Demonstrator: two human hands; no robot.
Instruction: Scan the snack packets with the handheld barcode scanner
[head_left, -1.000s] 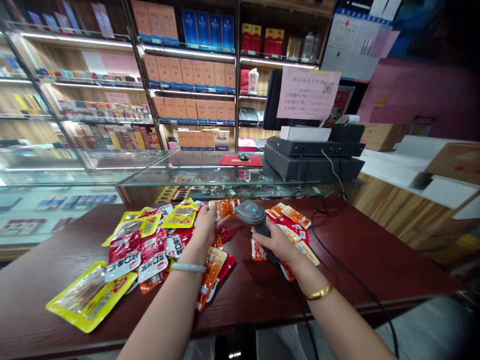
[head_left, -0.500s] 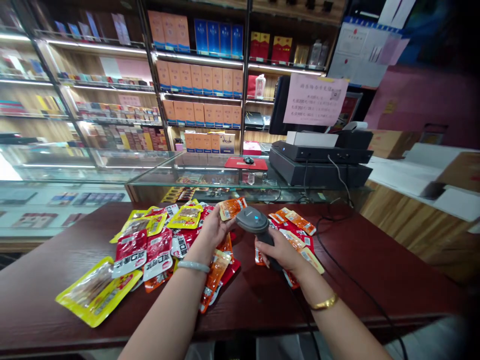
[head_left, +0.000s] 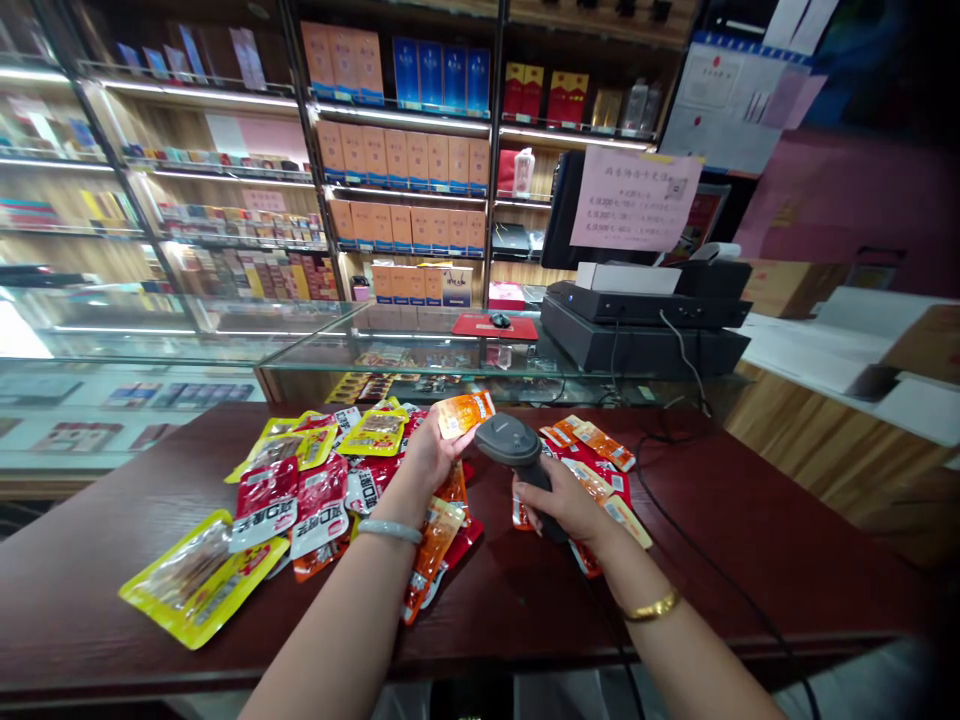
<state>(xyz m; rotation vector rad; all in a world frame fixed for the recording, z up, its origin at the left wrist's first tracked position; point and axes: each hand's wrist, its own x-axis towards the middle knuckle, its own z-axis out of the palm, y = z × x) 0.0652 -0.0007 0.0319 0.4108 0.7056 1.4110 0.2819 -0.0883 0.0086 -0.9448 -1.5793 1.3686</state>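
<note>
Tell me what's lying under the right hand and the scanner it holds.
Under the right hand and scanner lies a spread of orange and red snack packets on the dark wooden table. The hand and wrist cover some packets, so their count stays unclear.

The scene was lit brightly by strip lights fixed under the shelves [head_left: 390, 115] at the far side, where white bands were blown out. Glare and reflections were spread across the glass counter [head_left: 300, 345], with a washed-out patch at the far left. The dark table [head_left: 750, 540] was lit more dimly, and soft shadows were cast under the packets [head_left: 300, 480]. Straight lines were bent by wide-angle distortion, the corners were darkened, and the right edge was blurred. The centre was kept sharp.
</note>
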